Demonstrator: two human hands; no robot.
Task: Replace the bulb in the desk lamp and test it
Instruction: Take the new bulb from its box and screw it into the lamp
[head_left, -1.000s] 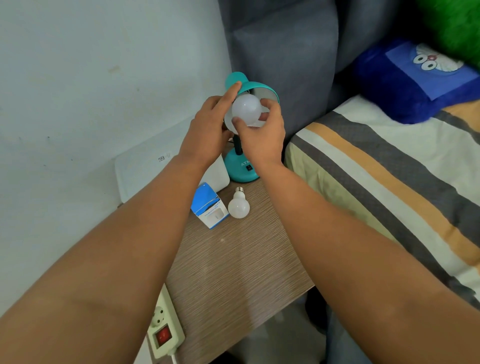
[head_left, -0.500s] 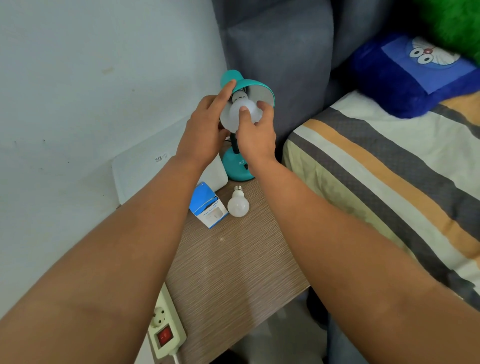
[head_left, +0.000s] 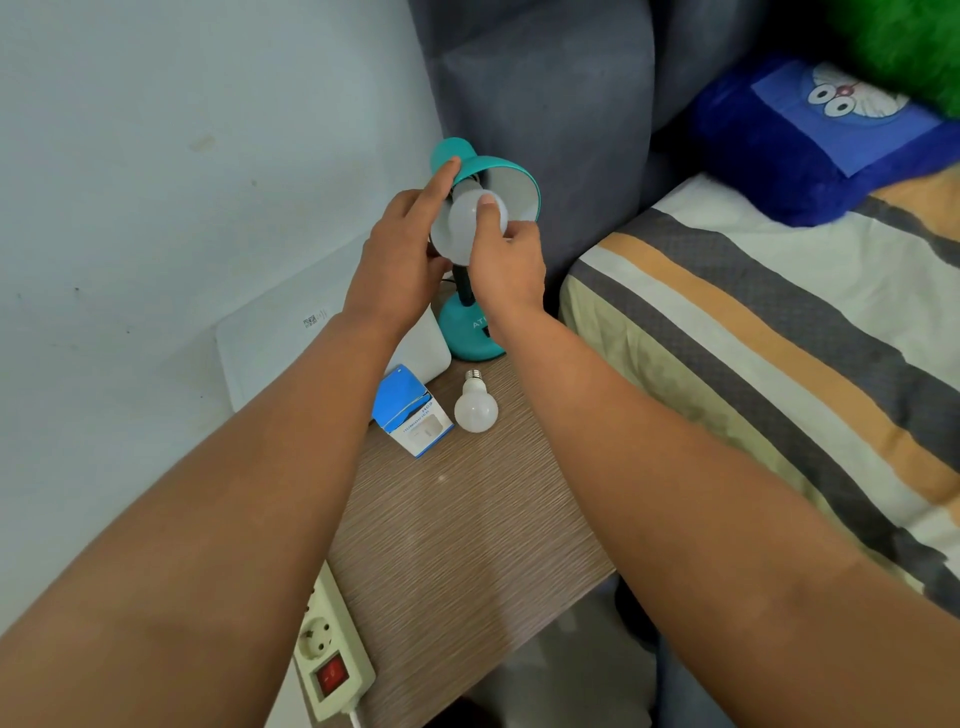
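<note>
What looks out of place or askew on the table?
Little. A loose bulb lies on its side beside a tilted blue box, and the power strip hangs over the table's near edge. No damage or spill shows.

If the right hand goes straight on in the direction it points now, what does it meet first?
The right hand points up into the lamp shade, pressing the bulb ahead; probably the shade's inside or socket, though depth is unclear.
</note>
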